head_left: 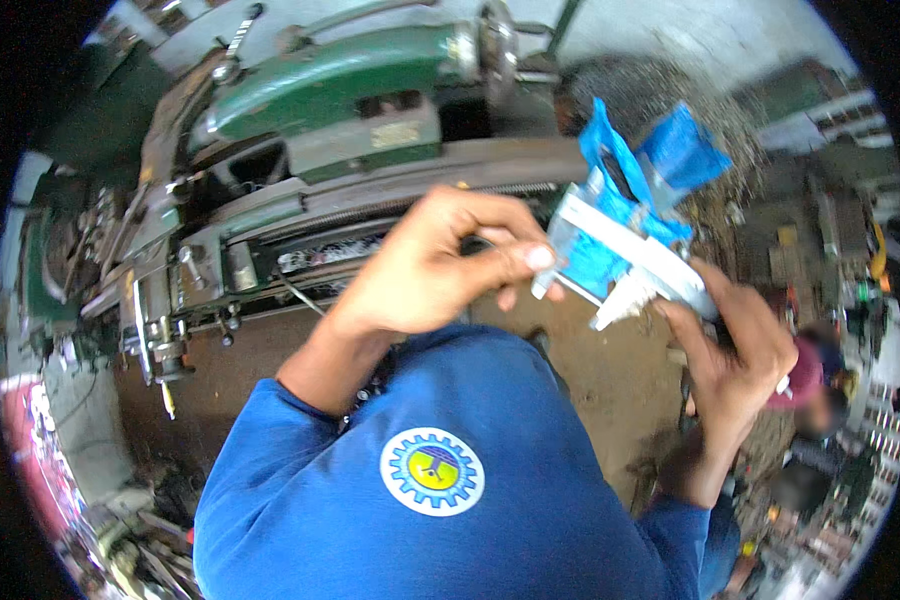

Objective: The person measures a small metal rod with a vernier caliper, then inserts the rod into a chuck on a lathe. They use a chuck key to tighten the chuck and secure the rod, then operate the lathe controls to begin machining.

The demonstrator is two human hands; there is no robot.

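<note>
Bright blue wrapping (685, 155), whitish strip (618, 230), deep green lathe (340, 85), plus a darker blue shirt (530, 480) whose white badge (433, 436) has a blue gear pattern (398, 472) and yellowish middle (428, 480) lol

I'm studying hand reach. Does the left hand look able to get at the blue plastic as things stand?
Probably yes: the left hand is close to the blue plastic, whose lower left part looks largely uncovered below the whitish strip that the right hand holds across it.

A green lathe (345, 80) stands before a pale workshop wall (715, 30). Metal shavings (635, 85) lie heaped nearby, and the floor (595, 365) shows a dull brown.
</note>
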